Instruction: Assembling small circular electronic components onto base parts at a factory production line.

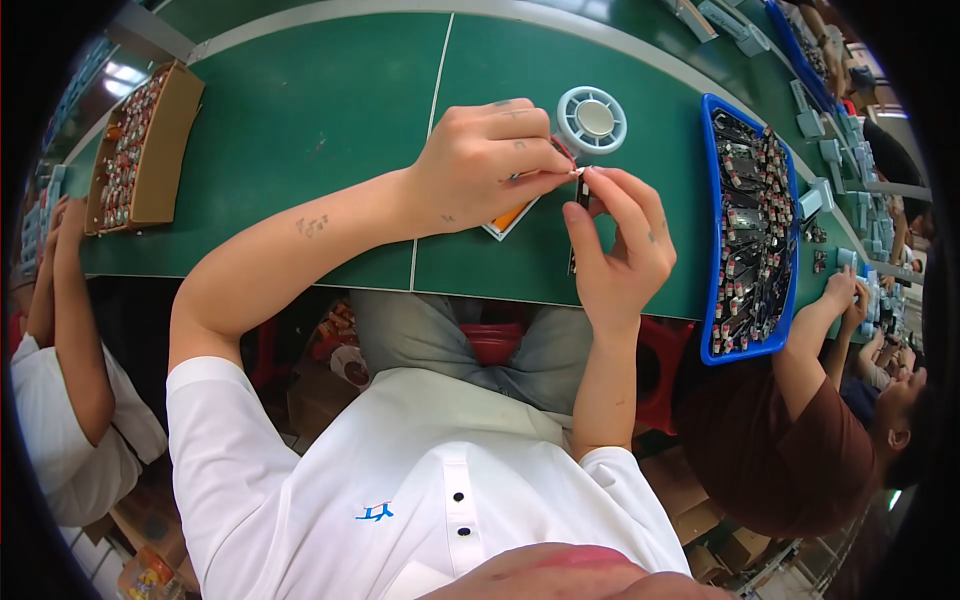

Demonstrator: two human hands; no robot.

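Observation:
My left hand (pixel 495 150) is closed in a pinch on a small white wire connector (pixel 579 171), with red and dark wires (pixel 562 148) beside its fingertips. Close against it, my right hand (pixel 628 232) has thumb and fingers curled round a narrow black circuit board (pixel 585 193), partly hidden by the fingers. The fingertips of both hands meet at the connector. Just beyond them lies a pale blue round fan head (pixel 592 118) with a silver-white centre. Under my left hand an orange, white-edged flat piece (pixel 511 219) shows in part.
A blue tray (pixel 708 220) heaped with black boards and wires stands at the right on the green table (pixel 310 110). At the far left is a cardboard box (pixel 165 160) of small metallic parts. Co-workers sit on both sides, one in a dark sleeve (pixel 830 430) near the tray.

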